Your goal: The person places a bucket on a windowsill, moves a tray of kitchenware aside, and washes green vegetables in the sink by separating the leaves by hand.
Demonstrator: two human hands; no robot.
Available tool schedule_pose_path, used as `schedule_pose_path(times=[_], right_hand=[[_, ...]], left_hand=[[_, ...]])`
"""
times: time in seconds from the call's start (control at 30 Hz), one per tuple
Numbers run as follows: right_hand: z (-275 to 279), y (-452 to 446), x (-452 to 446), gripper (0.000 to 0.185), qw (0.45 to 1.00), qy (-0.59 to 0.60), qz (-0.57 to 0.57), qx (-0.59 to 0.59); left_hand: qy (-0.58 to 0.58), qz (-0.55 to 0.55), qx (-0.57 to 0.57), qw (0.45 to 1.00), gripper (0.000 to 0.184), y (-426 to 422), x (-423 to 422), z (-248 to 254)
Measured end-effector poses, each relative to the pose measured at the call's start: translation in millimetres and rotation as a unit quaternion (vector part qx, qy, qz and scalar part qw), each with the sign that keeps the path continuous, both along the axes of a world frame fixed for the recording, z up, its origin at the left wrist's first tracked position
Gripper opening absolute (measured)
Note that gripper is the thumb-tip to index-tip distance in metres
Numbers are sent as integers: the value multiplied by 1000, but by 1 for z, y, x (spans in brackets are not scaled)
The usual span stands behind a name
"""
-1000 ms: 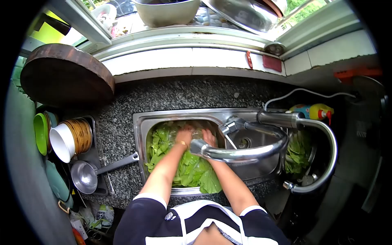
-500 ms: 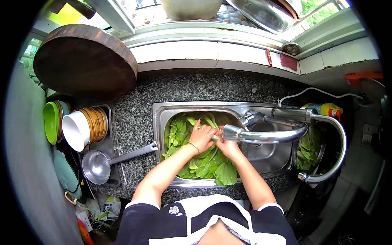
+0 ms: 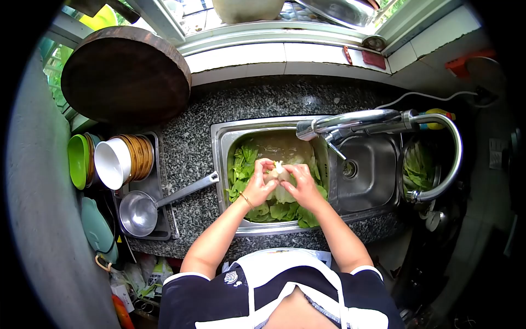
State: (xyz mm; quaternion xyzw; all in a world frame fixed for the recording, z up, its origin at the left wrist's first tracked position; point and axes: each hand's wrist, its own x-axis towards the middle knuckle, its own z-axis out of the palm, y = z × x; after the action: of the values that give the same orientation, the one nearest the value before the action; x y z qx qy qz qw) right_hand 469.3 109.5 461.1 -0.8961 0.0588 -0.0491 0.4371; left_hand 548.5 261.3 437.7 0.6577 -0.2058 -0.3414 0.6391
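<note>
Leafy greens [image 3: 242, 164], one bunch [image 3: 279, 172] in two hands [image 3: 259, 185], two sink basins [image 3: 375, 164]

- Dark short-sleeved top [image 3: 189, 300], its sleeves edged in white trim [image 3: 366, 268]
- White pieces [image 3: 263, 270] over the front
- Small white emblem [image 3: 231, 277], left chest
- Thin gold-coloured bracelet [image 3: 246, 200], left wrist

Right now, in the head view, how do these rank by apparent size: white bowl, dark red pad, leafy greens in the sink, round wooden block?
1. Round wooden block
2. Leafy greens, visible part
3. White bowl
4. Dark red pad
</note>
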Motion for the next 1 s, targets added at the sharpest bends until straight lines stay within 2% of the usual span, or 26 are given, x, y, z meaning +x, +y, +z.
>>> schedule_pose_path(times=[0.03, 0.07, 0.13, 0.17, 0.2, 0.23, 0.3, 0.37, 0.43, 0.47, 0.5, 0.53, 0.6, 0.67, 0.7, 0.77, 0.83, 0.9, 0.93, 0.97, 1.0], right_hand=[[-7, 1, 0, 41, 1000, -1, -3, 0], [-13, 2, 0, 40, 999, 16, -11, 47], [-19, 4, 2, 38, 995, 33, -21, 94], [-22, 6, 4, 36, 997, 29, -39, 52], [-24, 8, 6, 34, 998, 26, -56, 11], [-29, 10, 10, 34, 998, 27, -58, 11], [-43, 13, 17, 28, 992, -7, -70, -105], [-60, 8, 27, 24, 993, 23, -70, -94], [-68, -3, 40, 20, 993, 56, -66, -83], [-69, -15, 49, 20, 992, 115, 5, -51], [-71, -26, 56, 20, 982, 173, 75, -19], [-80, -33, 60, 24, 979, 184, 87, 15], [-154, -54, 51, 24, 989, 139, 55, 18], [-142, -65, 64, 25, 961, 276, 13, -15], [-134, -69, 70, 26, 938, 344, -2, -34], [-184, -61, 58, 29, 946, 286, -25, -150], [-179, -45, 72, 30, 937, 343, -42, -49], [-171, -44, 86, 31, 903, 350, 129, -214], [-177, -42, 90, 27, 917, 352, 44, -183], [-178, -40, 91, 27, 917, 352, 45, -182], [-172, -38, 94, 24, 951, 310, 2, 5]], left_hand=[[-16, 26, 12, 999, 48, 0, 1, 0], [-132, 3, 47, 990, 44, 0, 2, -4], [-143, -29, 85, 986, 43, -1, 5, -3], [-153, -58, 123, 979, 41, -3, 5, -3], [-179, -42, 148, 972, 35, -6, 4, -5], [-179, -44, 148, 972, 35, -9, 5, -9], [-207, -34, 216, 954, 34, -15, 13, -15], [-219, -31, 220, 950, 29, -21, 26, -19], [-222, -81, 302, 924, 26, -24, 42, -26], [-229, -88, 302, 921, 22, -22, 49, -35], [-195, -121, 308, 923, 20, -21, 59, -32], [-157, -143, 315, 925, 20, -18, 67, -40], [-117, -164, 323, 925, 20, -6, 76, -69], [-76, -92, 275, 954, 29, 8, 81, -99], [-73, -90, 277, 954, 29, 9, 81, -97], [25, 24, 195, 980, 41, 8, 80, -85], [18, 25, 167, 985, 48, 7, 78, -91], [-25, -24, 229, 973, 46, 3, 76, -79], [-25, -20, 247, 968, 44, 1, 74, -77], [-25, -19, 248, 968, 44, 0, 73, -78], [-44, -11, 263, 964, 41, -2, 71, -79]])
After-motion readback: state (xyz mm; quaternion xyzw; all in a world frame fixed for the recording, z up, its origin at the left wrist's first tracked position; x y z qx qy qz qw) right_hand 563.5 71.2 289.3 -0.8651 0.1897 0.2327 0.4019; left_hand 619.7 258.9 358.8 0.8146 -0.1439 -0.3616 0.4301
